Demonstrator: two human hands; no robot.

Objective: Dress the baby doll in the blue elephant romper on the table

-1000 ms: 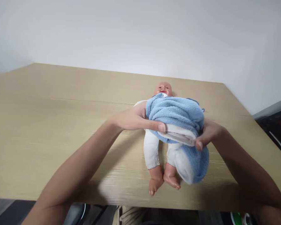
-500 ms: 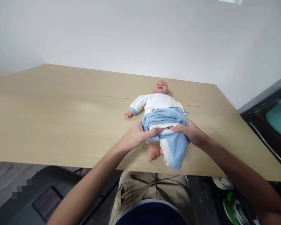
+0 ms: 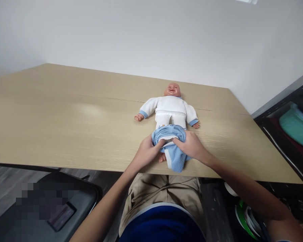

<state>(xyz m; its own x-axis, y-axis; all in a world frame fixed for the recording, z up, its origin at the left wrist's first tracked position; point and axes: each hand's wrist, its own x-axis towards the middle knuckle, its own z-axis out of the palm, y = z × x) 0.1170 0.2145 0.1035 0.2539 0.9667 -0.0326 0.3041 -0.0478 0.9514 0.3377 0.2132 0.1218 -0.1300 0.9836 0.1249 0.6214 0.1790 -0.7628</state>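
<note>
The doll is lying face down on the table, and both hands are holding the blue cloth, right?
Not face down: the head view shows the doll lying face up on the table. The left hand and right hand do hold the blue cloth.

Wall (image 3: 141,40): soft grey light, I see it dimming toward the corners; white patch clipped at top right, can't tell if it's a lamp.
Worktop (image 3: 53,134): moderately bright, pale glare spot left of centre.
Doll (image 3: 171,103): shiny highlights on head; white top shows me little texture.
Blue cloth (image 3: 178,159): folds readable, fine detail soft.
Black rack (image 3: 272,143): dim, stretched at frame edge.
Dark seat (image 3: 84,198): underlit, partly pixelated on my feed.
</note>
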